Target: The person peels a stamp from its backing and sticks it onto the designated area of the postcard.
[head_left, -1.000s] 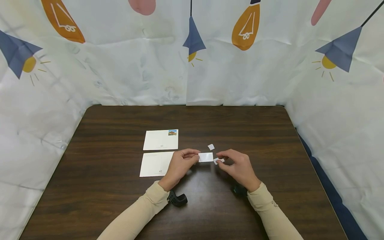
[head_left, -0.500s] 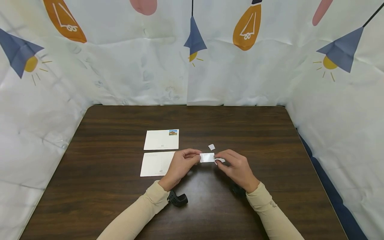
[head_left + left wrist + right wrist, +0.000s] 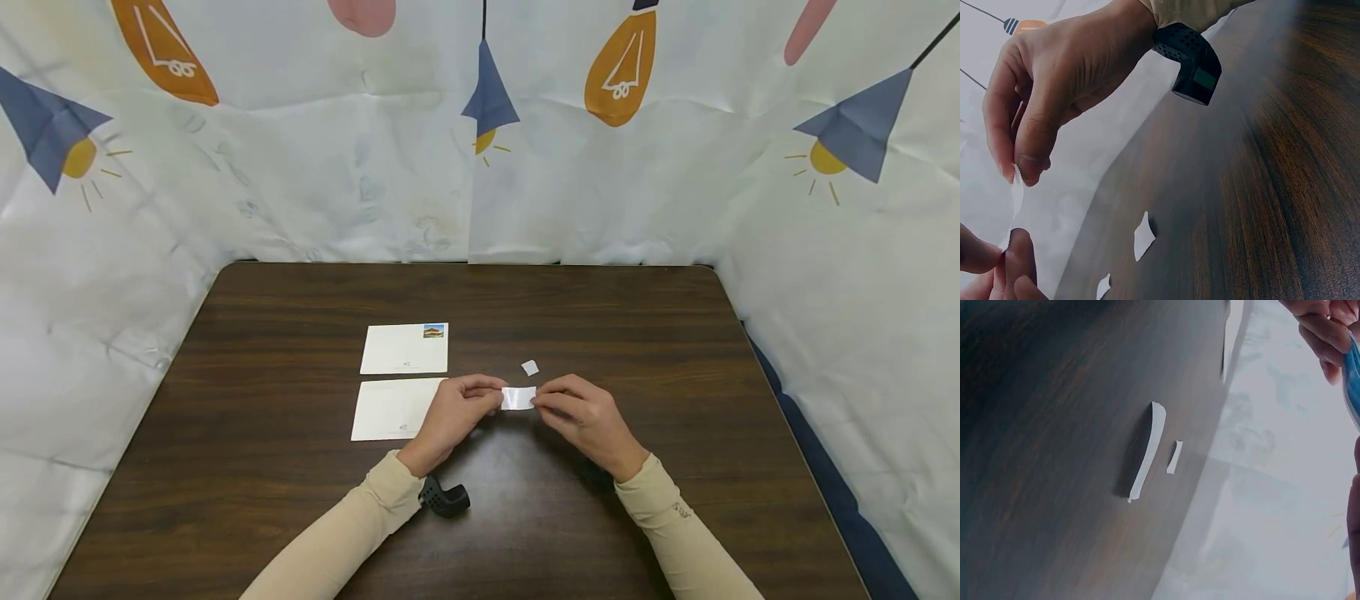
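Between both hands hangs a small stamp (image 3: 517, 398), its pale, shiny back facing up in the head view. The right wrist view catches a blue printed side of the stamp (image 3: 1353, 378) with a toothed edge. My left hand (image 3: 453, 417) pinches its left end between thumb and fingers. The right end is pinched by my right hand (image 3: 588, 421). A stamped postcard (image 3: 403, 354) lies at the back left. Nearer lies a second postcard (image 3: 386, 408), partly covered by my left hand.
A scrap of white paper (image 3: 530, 367) lies beyond the hands. Another curled paper strip (image 3: 1147, 453) lies on the brown table (image 3: 262, 467), hidden in the head view. Patterned white cloth (image 3: 337, 192) hangs around the table.
My right fingers have closed in on the stamp's right end and now pinch it. The stamp has tipped slightly and come a little nearer. My left hand keeps its pinch.
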A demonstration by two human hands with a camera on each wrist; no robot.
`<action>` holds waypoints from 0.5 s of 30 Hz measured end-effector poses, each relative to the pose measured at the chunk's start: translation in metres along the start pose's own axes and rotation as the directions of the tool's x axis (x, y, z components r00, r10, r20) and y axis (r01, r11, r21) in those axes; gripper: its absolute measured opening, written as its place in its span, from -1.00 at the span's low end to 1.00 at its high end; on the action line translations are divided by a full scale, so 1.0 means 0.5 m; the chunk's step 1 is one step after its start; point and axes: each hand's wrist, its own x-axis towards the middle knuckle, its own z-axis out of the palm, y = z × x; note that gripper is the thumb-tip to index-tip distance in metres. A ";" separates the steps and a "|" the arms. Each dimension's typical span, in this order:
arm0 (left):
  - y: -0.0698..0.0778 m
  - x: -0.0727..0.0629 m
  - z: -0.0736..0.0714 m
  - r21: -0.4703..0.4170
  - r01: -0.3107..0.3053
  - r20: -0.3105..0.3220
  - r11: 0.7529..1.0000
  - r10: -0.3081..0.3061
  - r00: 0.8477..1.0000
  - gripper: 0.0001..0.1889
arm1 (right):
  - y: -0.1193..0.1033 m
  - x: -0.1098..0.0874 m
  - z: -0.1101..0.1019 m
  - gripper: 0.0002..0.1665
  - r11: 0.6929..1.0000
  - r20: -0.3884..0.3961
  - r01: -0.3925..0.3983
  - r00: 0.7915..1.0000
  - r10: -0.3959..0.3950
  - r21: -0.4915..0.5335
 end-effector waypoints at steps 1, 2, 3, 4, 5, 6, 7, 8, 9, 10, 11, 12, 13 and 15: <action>0.000 0.000 0.000 0.000 0.001 0.001 1.000 -0.001 1.000 -0.80 | 0.001 0.001 0.000 -0.80 1.000 0.000 0.008 1.000 -0.008 -0.003; -0.001 0.000 0.000 0.003 0.001 0.000 1.000 -0.001 1.000 -0.80 | 0.001 0.002 0.000 -0.81 1.000 0.001 0.015 1.000 -0.015 -0.003; -0.001 0.000 0.000 0.005 0.001 -0.002 1.000 -0.001 1.000 -0.80 | 0.001 0.003 0.001 -0.74 1.000 -0.002 0.022 1.000 -0.022 -0.005; -0.002 0.000 0.000 0.005 0.004 -0.002 1.000 -0.004 1.000 -0.80 | 0.001 0.004 0.001 -0.66 1.000 -0.003 0.027 1.000 -0.027 -0.008; -0.002 0.000 0.000 0.006 0.004 -0.003 1.000 -0.004 1.000 -0.80 | 0.002 0.005 0.002 -0.65 1.000 -0.004 0.030 1.000 -0.030 -0.007; -0.002 0.000 0.000 0.007 0.004 -0.003 1.000 -0.004 1.000 -0.80 | 0.002 0.007 0.002 -0.65 0.999 -0.002 0.032 0.999 -0.032 -0.006; -0.002 0.001 0.000 0.008 0.006 -0.004 1.000 -0.006 1.000 -0.80 | 0.001 0.008 0.002 -0.66 1.000 -0.001 0.029 1.000 -0.029 -0.003; -0.002 0.001 0.000 0.009 0.008 -0.005 1.000 -0.008 1.000 -0.80 | 0.001 0.009 0.002 -0.66 1.000 0.000 0.026 1.000 -0.026 -0.001; -0.002 0.001 0.000 0.010 0.009 -0.003 1.000 -0.009 1.000 -0.80 | 0.001 0.010 0.002 -0.66 1.000 0.000 0.023 1.000 -0.023 -0.002; -0.002 0.002 0.000 0.009 0.008 0.001 1.000 -0.008 1.000 -0.80 | 0.000 0.011 0.002 -0.67 1.000 0.000 0.016 1.000 -0.016 0.000; -0.002 0.002 -0.001 0.007 0.007 0.005 1.000 -0.007 1.000 -0.79 | 0.000 0.013 0.002 -0.66 1.000 -0.004 0.012 1.000 -0.012 0.004; -0.001 0.002 -0.001 0.004 0.005 0.011 1.000 -0.005 1.000 -0.78 | 0.000 0.014 0.002 -0.66 1.000 -0.008 0.007 1.000 -0.007 0.006; 0.000 0.002 -0.001 0.004 0.003 0.015 1.000 -0.003 1.000 -0.77 | -0.001 0.015 0.001 -0.67 1.000 -0.011 0.000 1.000 0.001 0.009; 0.001 0.001 -0.003 0.003 -0.005 0.027 1.000 0.005 1.000 -0.73 | -0.001 0.017 0.001 -0.69 1.000 -0.017 -0.017 1.000 0.017 0.018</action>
